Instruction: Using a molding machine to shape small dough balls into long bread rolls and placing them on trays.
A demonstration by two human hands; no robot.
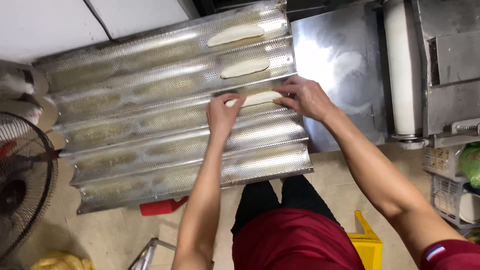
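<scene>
A perforated metal baguette tray [150,145] with several long grooves lies tilted in front of me. Two pale dough sticks rest in its upper grooves, one at the top [235,34] and one below it [245,67]. A third dough stick [257,98] lies in the third groove. My left hand [222,112] pinches its left end. My right hand [302,97] holds its right end, fingers curled over it. The lower grooves hold nothing.
A floured steel table [340,70] with a white roller [402,70] of a dough machine stands to the right. A fan [22,185] is at the left, a yellow crate [367,245] and a red object [162,206] on the floor, wire baskets [450,195] at the right.
</scene>
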